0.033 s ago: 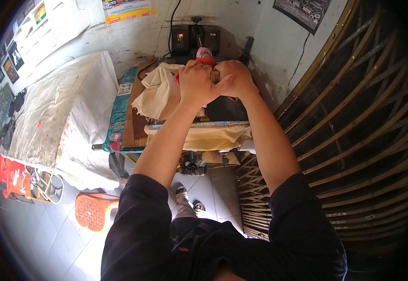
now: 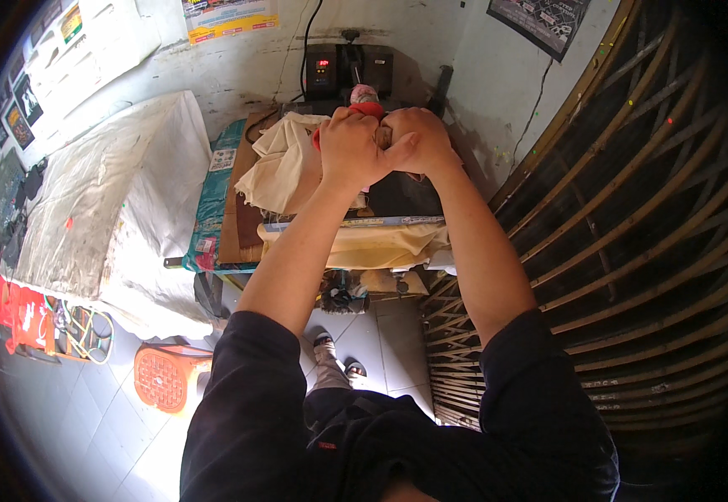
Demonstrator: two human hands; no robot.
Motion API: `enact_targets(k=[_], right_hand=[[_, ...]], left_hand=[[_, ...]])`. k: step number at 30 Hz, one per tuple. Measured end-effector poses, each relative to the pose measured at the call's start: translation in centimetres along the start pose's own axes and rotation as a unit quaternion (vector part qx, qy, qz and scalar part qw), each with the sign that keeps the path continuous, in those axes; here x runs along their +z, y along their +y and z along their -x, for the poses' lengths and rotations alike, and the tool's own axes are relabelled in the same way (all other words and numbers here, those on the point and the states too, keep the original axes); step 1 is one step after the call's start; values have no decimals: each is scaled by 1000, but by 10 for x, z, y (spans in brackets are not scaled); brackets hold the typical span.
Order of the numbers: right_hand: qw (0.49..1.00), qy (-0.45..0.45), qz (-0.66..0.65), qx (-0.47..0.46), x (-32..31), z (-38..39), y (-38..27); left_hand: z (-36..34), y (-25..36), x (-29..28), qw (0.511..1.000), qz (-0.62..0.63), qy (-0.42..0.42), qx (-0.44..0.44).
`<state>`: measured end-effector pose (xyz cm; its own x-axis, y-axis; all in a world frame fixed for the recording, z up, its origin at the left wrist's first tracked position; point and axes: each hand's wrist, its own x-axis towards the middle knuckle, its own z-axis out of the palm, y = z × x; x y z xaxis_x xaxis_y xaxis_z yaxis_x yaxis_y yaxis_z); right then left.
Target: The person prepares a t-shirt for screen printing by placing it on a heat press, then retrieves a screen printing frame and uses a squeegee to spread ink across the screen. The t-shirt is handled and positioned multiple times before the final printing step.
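Observation:
Both my arms reach forward over a heat press on a work table. My left hand (image 2: 352, 146) is closed over the press's handle, with red covering (image 2: 367, 109) showing beyond the knuckles and at its left side. My right hand (image 2: 418, 140) is closed beside it, its thumb stretched toward the left hand. A short brown piece of the handle (image 2: 383, 136) shows between the two; the rest of the grip is hidden under my fingers. Behind stands the black control box (image 2: 322, 70) with a lit red display. Cream cloth (image 2: 284, 163) lies bunched left of my left hand.
A folding metal gate (image 2: 615, 251) runs along the right. At left stands a bulky thing under a whitish cover (image 2: 104, 201), with an orange plastic stool (image 2: 161, 378) on the tiled floor. Yellowish cloth (image 2: 364, 244) hangs at the table's front. A black cable (image 2: 306, 52) climbs the wall.

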<state>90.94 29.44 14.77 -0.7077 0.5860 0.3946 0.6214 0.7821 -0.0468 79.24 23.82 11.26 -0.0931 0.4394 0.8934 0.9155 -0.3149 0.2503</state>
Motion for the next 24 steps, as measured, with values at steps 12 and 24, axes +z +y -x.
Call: enact_targets(k=[12,24], right_hand=[[999,-16,28,4,-9,-5,-3],[999,-28,12,19,-37,-15,-6]], left_hand=[[-8,3,-8,1000,1,-22,-2],[-32,6,-18,998,-8,-65,-4]])
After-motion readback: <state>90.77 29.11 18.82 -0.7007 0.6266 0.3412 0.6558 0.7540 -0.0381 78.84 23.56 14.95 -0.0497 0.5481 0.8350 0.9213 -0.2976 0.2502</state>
